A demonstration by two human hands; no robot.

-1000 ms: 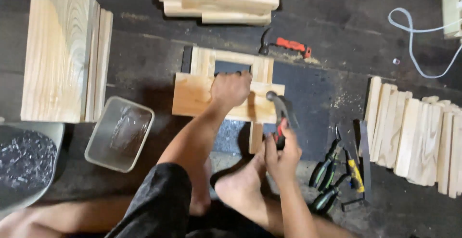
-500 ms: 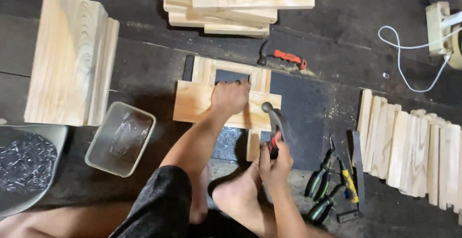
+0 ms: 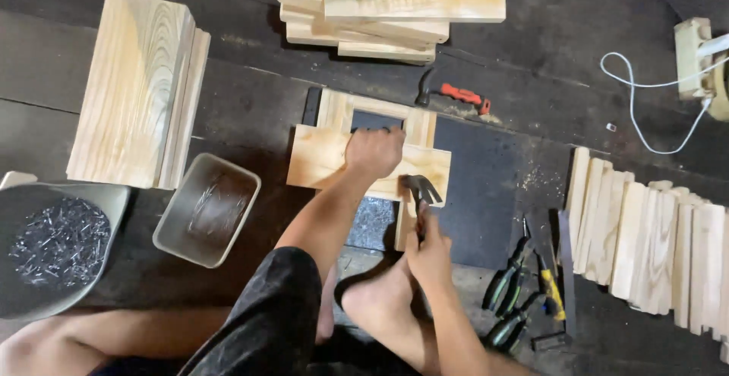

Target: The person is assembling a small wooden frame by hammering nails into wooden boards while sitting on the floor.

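On the black mat at the floor's middle lies your wooden frame, left hand pressed flat on its board. Your right hand, fist closed on the hammer, has dropped its head from raised to the board's edge. Your foot, pliers and slats crowd close.
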